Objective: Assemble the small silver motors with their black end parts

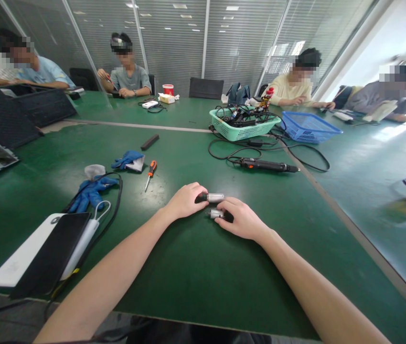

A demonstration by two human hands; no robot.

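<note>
On the green counter (196,267) in the head view, the left hand (185,200) gripped a small black-and-silver metal cylinder (213,197), its silver tip pointing right. Just beside it and nearer, the right hand (241,220) clasped a second black-and-silver cylinder (216,214), tip pointing left. An orange-handled screwdriver (150,173) lay to the left, and a black electric screwdriver (265,166) lay beyond.

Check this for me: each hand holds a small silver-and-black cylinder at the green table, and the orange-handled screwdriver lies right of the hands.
Wrong on one point: the head view shows the orange-handled screwdriver lying left of the hands, beside the blue glove. The left hand does hold one silver-and-black cylinder, the right hand the other cylinder.
</note>
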